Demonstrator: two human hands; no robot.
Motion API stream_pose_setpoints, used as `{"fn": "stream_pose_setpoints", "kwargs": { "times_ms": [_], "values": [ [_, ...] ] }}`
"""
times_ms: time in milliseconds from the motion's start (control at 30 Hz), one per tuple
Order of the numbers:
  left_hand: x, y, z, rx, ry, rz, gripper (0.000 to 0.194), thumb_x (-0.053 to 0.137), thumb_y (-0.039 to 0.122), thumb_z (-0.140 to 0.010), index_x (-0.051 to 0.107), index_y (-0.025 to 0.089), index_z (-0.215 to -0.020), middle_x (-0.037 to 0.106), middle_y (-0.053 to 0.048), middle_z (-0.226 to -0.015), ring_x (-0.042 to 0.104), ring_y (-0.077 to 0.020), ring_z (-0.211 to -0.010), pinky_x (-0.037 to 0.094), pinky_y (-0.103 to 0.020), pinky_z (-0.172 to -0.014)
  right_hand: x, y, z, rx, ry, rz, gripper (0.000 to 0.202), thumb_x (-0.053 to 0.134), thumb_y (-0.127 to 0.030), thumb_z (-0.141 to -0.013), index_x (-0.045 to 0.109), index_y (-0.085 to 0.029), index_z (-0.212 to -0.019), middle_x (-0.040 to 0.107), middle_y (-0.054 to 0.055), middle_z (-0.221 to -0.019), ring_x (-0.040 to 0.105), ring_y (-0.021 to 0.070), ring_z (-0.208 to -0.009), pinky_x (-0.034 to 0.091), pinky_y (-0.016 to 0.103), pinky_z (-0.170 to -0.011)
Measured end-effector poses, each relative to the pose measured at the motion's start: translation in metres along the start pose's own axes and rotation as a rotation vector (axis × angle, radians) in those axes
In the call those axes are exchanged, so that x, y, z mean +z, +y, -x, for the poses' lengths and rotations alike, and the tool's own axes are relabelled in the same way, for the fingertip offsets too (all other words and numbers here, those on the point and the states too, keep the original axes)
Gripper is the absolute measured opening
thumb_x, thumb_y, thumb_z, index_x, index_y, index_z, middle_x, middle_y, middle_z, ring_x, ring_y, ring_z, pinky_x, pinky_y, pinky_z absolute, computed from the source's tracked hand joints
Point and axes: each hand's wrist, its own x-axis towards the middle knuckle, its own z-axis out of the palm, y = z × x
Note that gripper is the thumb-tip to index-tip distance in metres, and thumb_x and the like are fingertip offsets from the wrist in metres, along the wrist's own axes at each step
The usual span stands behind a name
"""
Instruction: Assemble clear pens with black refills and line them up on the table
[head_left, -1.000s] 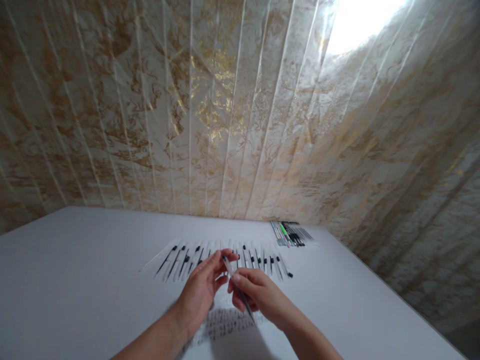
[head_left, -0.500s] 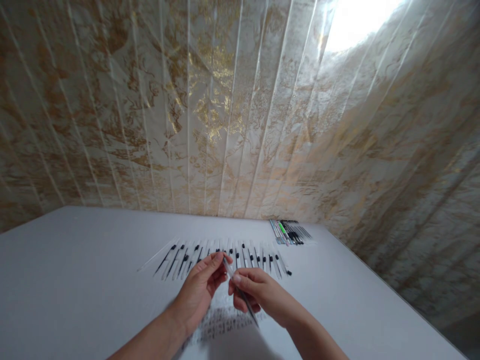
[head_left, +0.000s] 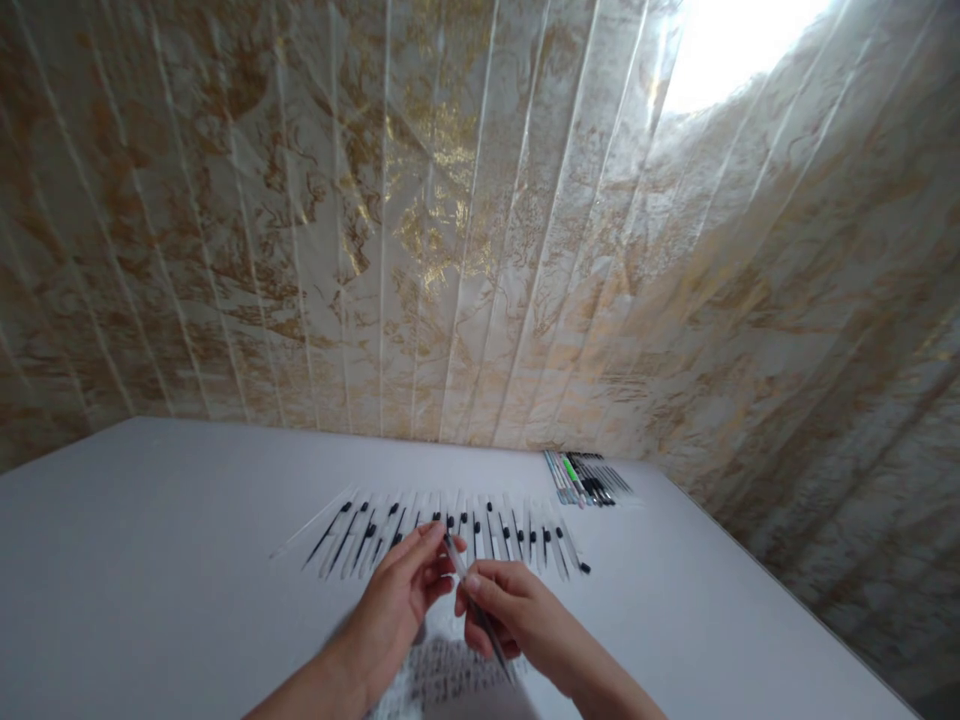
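A slim pen (head_left: 490, 632) slants between my two hands above the white table, its pointed lower end toward me. My left hand (head_left: 409, 575) pinches the pen's upper end with thumb and fingertips. My right hand (head_left: 504, 605) is wrapped round the barrel lower down, thumb on top. Just beyond my fingers lies a row of clear pen parts with black caps or grips (head_left: 487, 530), side by side. My hands hide part of that row. Below them rests a sheet of paper with dark writing (head_left: 442, 672), blurred and partly covered.
Toward the back right of the white table (head_left: 187, 530) lies a group of pens (head_left: 581, 480), one with a bright green part. A gold-patterned, pleated curtain (head_left: 420, 250) hangs behind the table and along its right side.
Hands and pen keep nearly the same pose. The table and the row of pen parts appear slightly lower in view, as the camera has tilted up a little.
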Motion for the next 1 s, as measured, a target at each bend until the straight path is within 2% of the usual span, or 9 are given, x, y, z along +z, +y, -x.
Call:
{"fn": "stream_pose_setpoints", "kwargs": {
  "times_ms": [233,433,533,633,700,767,900,1000],
  "values": [
    [-0.001,0.001,-0.004,-0.006,-0.005,-0.038,0.039,0.088,0.047,-0.060,0.073,0.015,-0.076,0.065,0.002,-0.065,0.057,-0.0109,-0.059,0.047,-0.021,-0.061,-0.001,0.005,-0.003,-0.024,0.018,-0.004,0.050,0.061,-0.066,-0.078,0.059,-0.016,-0.075,0.055,-0.006,-0.047,0.031,0.0050,-0.036,0.017,0.022,-0.039],
    [0.001,0.004,0.000,-0.013,-0.071,-0.019,0.040,0.089,0.046,-0.060,0.074,0.017,-0.081,0.073,-0.002,-0.084,0.058,-0.0126,-0.057,0.050,-0.028,-0.066,-0.002,0.009,0.000,0.000,-0.022,-0.140,0.044,0.062,-0.059,-0.079,0.060,-0.015,-0.077,0.054,-0.005,-0.050,0.032,0.0051,-0.036,0.016,0.021,-0.036],
    [0.001,0.002,-0.001,-0.027,-0.079,0.038,0.035,0.087,0.041,-0.064,0.074,0.016,-0.084,0.074,-0.005,-0.089,0.059,-0.0132,-0.058,0.051,-0.029,-0.068,0.002,0.010,0.000,0.004,-0.033,-0.203,0.046,0.062,-0.062,-0.078,0.058,-0.016,-0.078,0.049,-0.007,-0.047,0.030,0.0057,-0.037,0.017,0.020,-0.037],
    [0.001,-0.007,-0.001,-0.117,-0.047,0.154,0.029,0.080,0.040,-0.074,0.074,0.015,-0.086,0.073,-0.007,-0.090,0.060,-0.0135,-0.062,0.051,-0.027,-0.067,0.010,0.004,0.001,-0.126,0.062,-0.233,0.047,0.061,-0.065,-0.081,0.055,-0.018,-0.077,0.050,-0.006,-0.048,0.032,0.0063,-0.039,0.022,0.020,-0.039],
    [0.003,-0.017,0.001,-0.230,-0.067,0.198,0.034,0.072,0.048,-0.081,0.074,0.016,-0.093,0.070,-0.005,-0.082,0.060,-0.0134,-0.062,0.049,-0.024,-0.060,0.016,-0.003,0.003,-0.263,0.161,-0.222,0.045,0.063,-0.062,-0.083,0.055,-0.018,-0.077,0.053,-0.005,-0.056,0.040,0.0072,-0.046,0.029,0.019,-0.044],
    [0.004,-0.028,0.003,-0.342,-0.106,0.194,0.043,0.067,0.057,-0.082,0.074,0.016,-0.094,0.067,-0.003,-0.072,0.059,-0.0130,-0.057,0.044,-0.021,-0.051,0.022,-0.007,0.006,-0.304,0.184,-0.208,0.042,0.066,-0.060,-0.083,0.058,-0.019,-0.081,0.056,-0.003,-0.066,0.046,0.0087,-0.053,0.031,0.019,-0.046],
    [0.003,-0.043,0.004,-0.507,-0.151,0.199,0.050,0.078,0.062,-0.067,0.071,0.013,-0.075,0.061,-0.003,-0.062,0.054,-0.0105,-0.047,0.029,-0.017,-0.040,0.024,-0.006,0.007,-0.188,0.200,-0.215,0.043,0.068,-0.062,-0.079,0.065,-0.020,-0.086,0.056,0.001,-0.081,0.049,0.0103,-0.055,0.027,0.019,-0.041],
    [0.001,-0.041,0.004,-0.492,-0.164,0.096,0.050,0.085,0.058,-0.058,0.071,0.013,-0.077,0.060,-0.001,-0.067,0.045,-0.0056,-0.045,0.022,-0.016,-0.039,0.017,-0.007,0.006,-0.224,0.351,-0.267,0.043,0.072,-0.061,-0.075,0.068,-0.020,-0.085,0.053,0.001,-0.078,0.049,0.0136,-0.062,0.036,0.023,-0.049]
  ]
}}
